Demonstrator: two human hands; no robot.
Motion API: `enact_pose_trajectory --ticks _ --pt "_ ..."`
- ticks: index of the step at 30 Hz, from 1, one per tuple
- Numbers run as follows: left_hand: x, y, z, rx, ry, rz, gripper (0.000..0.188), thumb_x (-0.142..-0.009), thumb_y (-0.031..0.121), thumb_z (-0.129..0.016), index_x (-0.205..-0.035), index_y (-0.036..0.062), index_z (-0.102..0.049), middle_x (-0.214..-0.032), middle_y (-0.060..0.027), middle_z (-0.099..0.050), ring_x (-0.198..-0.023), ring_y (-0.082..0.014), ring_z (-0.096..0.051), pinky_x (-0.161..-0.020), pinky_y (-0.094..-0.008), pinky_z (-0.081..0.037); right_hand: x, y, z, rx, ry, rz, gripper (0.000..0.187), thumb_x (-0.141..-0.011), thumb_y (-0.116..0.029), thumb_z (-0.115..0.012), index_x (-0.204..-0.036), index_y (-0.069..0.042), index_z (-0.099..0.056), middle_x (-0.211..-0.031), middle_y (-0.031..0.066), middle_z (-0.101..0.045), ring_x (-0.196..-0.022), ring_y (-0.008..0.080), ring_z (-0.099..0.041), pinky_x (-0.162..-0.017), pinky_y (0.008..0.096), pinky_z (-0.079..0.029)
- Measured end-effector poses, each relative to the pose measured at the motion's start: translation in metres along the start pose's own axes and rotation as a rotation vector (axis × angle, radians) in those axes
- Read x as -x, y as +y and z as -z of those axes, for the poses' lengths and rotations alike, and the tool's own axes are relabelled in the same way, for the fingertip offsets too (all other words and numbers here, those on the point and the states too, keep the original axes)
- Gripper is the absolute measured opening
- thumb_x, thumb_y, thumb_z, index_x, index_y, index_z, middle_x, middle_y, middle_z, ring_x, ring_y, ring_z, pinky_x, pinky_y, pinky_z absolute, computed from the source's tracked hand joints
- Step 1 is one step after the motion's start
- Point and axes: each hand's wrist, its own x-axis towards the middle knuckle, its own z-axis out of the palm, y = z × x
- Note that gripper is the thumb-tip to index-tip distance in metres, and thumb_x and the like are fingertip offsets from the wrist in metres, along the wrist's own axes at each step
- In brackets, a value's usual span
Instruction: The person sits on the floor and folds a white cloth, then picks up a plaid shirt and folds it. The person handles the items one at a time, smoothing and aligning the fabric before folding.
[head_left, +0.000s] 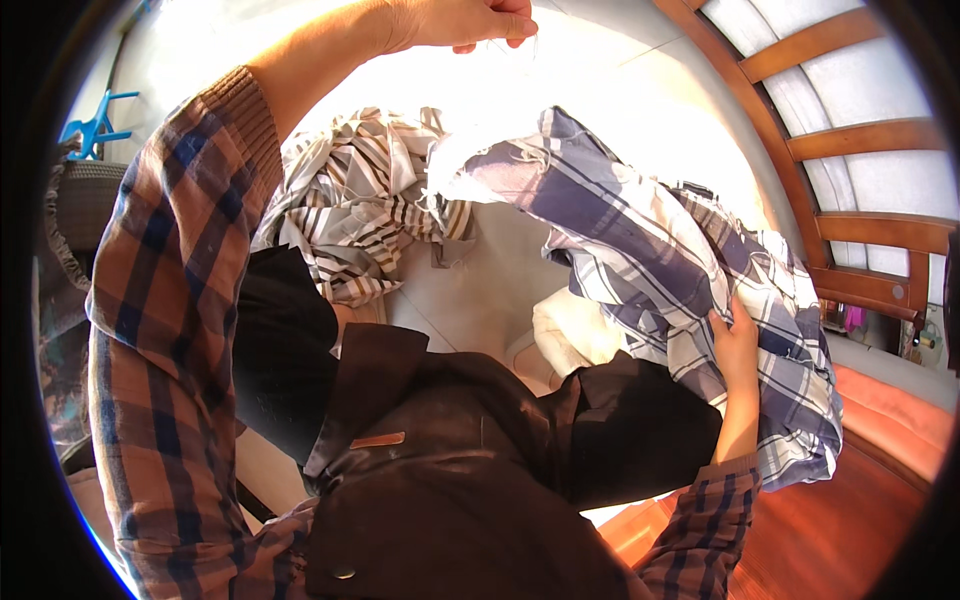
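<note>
A large piece of blue, white and grey plaid cloth (640, 240) stretches over my right thigh, its frayed end lit by the sun. My right hand (738, 345) is closed on a fold of the plaid cloth at its near right part. Raised far ahead, beyond the cloth, my left hand (470, 22) has its fingers pinched together. Faint thin strands show by those fingertips, but glare hides what they are. A heap of striped white, brown and grey cloth (370, 200) lies to the left, under my raised forearm.
A wooden bench or rack with orange-brown slats (870, 140) rises at the right. Beside it is a salmon-coloured cushion (895, 410). A small blue stool (98, 125) stands far left. My dark brown apron (450, 450) covers my lap. Bright sun washes out the tiled floor (450, 300) ahead.
</note>
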Motion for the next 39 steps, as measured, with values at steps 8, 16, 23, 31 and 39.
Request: enact_pose_trajectory --ticks 8,16,23,31,39 --pt "0.002 -0.072 -0.031 1.219 -0.035 -0.098 0.021 -0.089 0.022 -0.052 -0.098 0.0035 -0.054 -0.074 -0.0002 -0.056 -0.065 -0.0055 -0.054 -0.059 -0.0170 -0.042 -0.002 0.012 0.002 -0.080 0.085 -0.012 0.034 -0.080 -0.008 -0.058 -0.109 0.009 -0.051 -0.104 0.0240 -0.057 -0.098 0.0350 -0.055 -0.086 0.0335 -0.040" --pt "0.060 -0.098 -0.203 0.487 0.269 0.191 0.100 -0.068 0.035 -0.074 -0.138 0.0033 -0.011 -0.140 -0.0244 -0.017 -0.122 -0.0343 -0.034 -0.102 -0.0394 -0.029 0.037 -0.021 0.043 -0.829 0.213 -0.081 0.029 -0.077 0.001 -0.054 -0.106 0.005 -0.057 -0.097 0.0046 -0.059 -0.090 0.0118 -0.052 -0.083 0.0243 -0.039" --pt "0.072 -0.026 -0.290 0.501 0.333 0.153 0.027 -0.069 0.011 -0.061 -0.095 0.0028 -0.055 -0.096 -0.0157 -0.058 -0.098 -0.0320 -0.051 -0.086 -0.0407 -0.038 0.094 -0.025 0.130 -0.362 0.214 0.147 0.032 -0.073 0.006 -0.051 -0.106 0.006 -0.055 -0.094 0.0050 -0.059 -0.088 0.0109 -0.053 -0.080 0.0237 -0.041" --pt "0.150 -0.029 -0.293 0.352 -0.134 -0.302 0.024 -0.067 0.002 -0.056 -0.091 0.0022 -0.057 -0.085 -0.0166 -0.059 -0.080 -0.0351 -0.058 -0.070 -0.0407 -0.046 0.100 0.126 0.107 0.237 0.378 0.005 0.024 -0.080 0.000 -0.052 -0.103 0.006 -0.054 -0.096 0.0138 -0.061 -0.090 0.0214 -0.056 -0.082 0.0290 -0.042" --pt "0.120 -0.011 -0.286 0.675 0.095 -0.061 0.011 -0.074 0.005 -0.065 -0.085 0.0044 -0.063 -0.079 -0.0063 -0.059 -0.068 -0.0175 -0.058 -0.063 -0.0276 -0.047 0.091 0.158 0.044 -0.010 0.577 -0.115 0.031 -0.082 -0.004 -0.052 -0.112 0.004 -0.051 -0.108 0.0174 -0.057 -0.099 0.0255 -0.053 -0.087 0.0306 -0.039"
